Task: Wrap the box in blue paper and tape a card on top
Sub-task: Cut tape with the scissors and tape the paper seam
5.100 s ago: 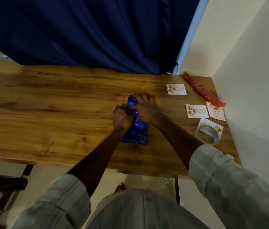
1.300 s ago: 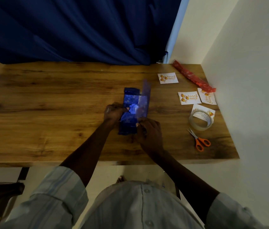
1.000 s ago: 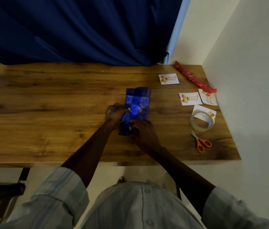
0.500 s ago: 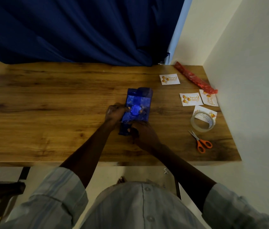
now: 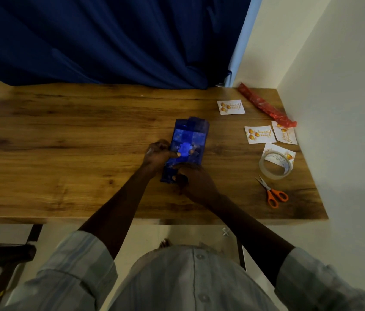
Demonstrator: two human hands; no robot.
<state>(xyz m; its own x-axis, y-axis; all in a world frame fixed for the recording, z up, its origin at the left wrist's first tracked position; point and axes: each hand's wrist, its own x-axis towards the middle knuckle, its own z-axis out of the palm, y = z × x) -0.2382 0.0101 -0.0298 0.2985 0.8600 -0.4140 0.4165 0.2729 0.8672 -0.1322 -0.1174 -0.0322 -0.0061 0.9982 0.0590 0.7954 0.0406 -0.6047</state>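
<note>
The box wrapped in shiny blue paper (image 5: 190, 140) lies lengthwise at the middle of the wooden table (image 5: 65, 135). My left hand (image 5: 157, 153) grips its left side, thumb pressed on the paper on top. My right hand (image 5: 196, 182) holds the box's near end, with a fingertip on the folded flap on top. That hand hides the near end of the box. Three white cards lie to the right: one far (image 5: 231, 107), two nearer (image 5: 259, 134) (image 5: 284, 135). A fourth card (image 5: 283, 152) sits under a clear tape roll (image 5: 274, 166).
Orange-handled scissors (image 5: 272, 193) lie near the table's right front corner. A red roll of wrapping (image 5: 266, 107) rests along the white wall (image 5: 334, 108) on the right. A dark blue curtain (image 5: 109, 41) hangs behind the table. A dark chair (image 5: 2, 254) stands at lower left.
My right hand folded the raised right flap of blue paper over the top of the box, and it now lies flat. My left hand stayed at the left side.
</note>
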